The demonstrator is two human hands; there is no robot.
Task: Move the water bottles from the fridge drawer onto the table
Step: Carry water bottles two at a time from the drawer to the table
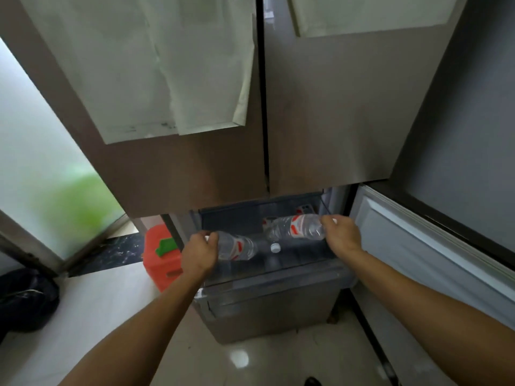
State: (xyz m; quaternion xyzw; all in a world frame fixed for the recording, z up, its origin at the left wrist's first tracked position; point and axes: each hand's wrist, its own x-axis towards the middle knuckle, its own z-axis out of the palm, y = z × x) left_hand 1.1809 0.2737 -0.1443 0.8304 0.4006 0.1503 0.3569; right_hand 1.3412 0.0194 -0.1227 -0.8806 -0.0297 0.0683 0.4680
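The fridge drawer is pulled out below the closed upper doors. My left hand grips the base end of a clear water bottle with a red-and-white label, which lies level over the drawer's left side. My right hand grips the base end of a second clear bottle, held level slightly higher on the right. Between the two, a white bottle cap shows. Another red-labelled bottle lies at the drawer's back, mostly hidden.
The lower right fridge door stands open beside my right arm. A red plastic container with a green clip sits on the floor left of the drawer. A dark bag lies at far left. Glossy tiled floor is below.
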